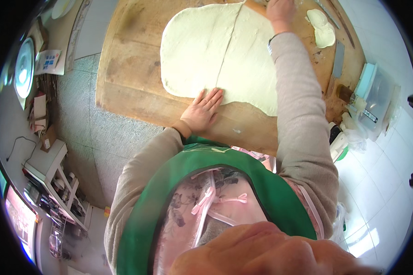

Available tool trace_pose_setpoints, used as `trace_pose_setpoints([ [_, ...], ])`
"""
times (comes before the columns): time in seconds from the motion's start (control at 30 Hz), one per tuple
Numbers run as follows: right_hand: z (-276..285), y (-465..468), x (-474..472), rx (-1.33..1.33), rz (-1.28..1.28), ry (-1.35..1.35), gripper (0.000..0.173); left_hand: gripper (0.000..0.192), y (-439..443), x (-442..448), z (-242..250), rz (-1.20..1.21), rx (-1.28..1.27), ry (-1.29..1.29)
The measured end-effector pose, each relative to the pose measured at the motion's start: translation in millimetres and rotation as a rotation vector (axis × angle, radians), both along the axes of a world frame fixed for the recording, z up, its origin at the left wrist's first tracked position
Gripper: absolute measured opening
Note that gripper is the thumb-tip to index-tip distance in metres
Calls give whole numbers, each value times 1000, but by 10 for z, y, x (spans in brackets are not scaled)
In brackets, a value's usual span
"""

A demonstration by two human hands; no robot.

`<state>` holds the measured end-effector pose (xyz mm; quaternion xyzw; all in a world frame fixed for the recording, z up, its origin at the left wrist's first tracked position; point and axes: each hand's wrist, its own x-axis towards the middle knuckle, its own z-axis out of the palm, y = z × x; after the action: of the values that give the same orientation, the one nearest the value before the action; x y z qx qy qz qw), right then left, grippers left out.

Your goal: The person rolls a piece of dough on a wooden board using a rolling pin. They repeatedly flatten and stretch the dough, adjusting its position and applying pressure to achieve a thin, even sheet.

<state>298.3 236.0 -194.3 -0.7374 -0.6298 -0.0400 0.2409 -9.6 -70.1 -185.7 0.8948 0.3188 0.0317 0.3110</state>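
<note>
A large flat sheet of pale dough (196,51) lies on the wooden board, with a long cut or crease running from its far edge towards me. My left hand (201,111) rests palm down at the near edge of the dough, fingertips beside the near end of that line. Reaching to the far side, my right hand (281,13) is closed around what looks like a wooden tool (255,7); the top of the picture cuts off part of both. My right forearm hides the right edge of the dough.
On the wooden board (130,68), two joined dough scraps (321,29) lie at the right, near a flat metal blade (338,59) and a thin dark stick (346,27). A brown jar (345,92) and a clear plastic box (378,99) stand farther right. A white shelf unit (60,172) stands at left.
</note>
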Motion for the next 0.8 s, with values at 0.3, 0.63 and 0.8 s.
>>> trace_pose_setpoints([
  [0.3,-69,-1032,-137,-73,454,-253,45,66,-51,-30,-6,90,75,-79],
  [0.63,42,-1087,428,-360,54,-306,28,62,-71,-43,-38,97,176,-105],
  [0.8,214,-1338,-121,-6,179,-191,16,60,-71,-40,-56,105,172,-116],
])
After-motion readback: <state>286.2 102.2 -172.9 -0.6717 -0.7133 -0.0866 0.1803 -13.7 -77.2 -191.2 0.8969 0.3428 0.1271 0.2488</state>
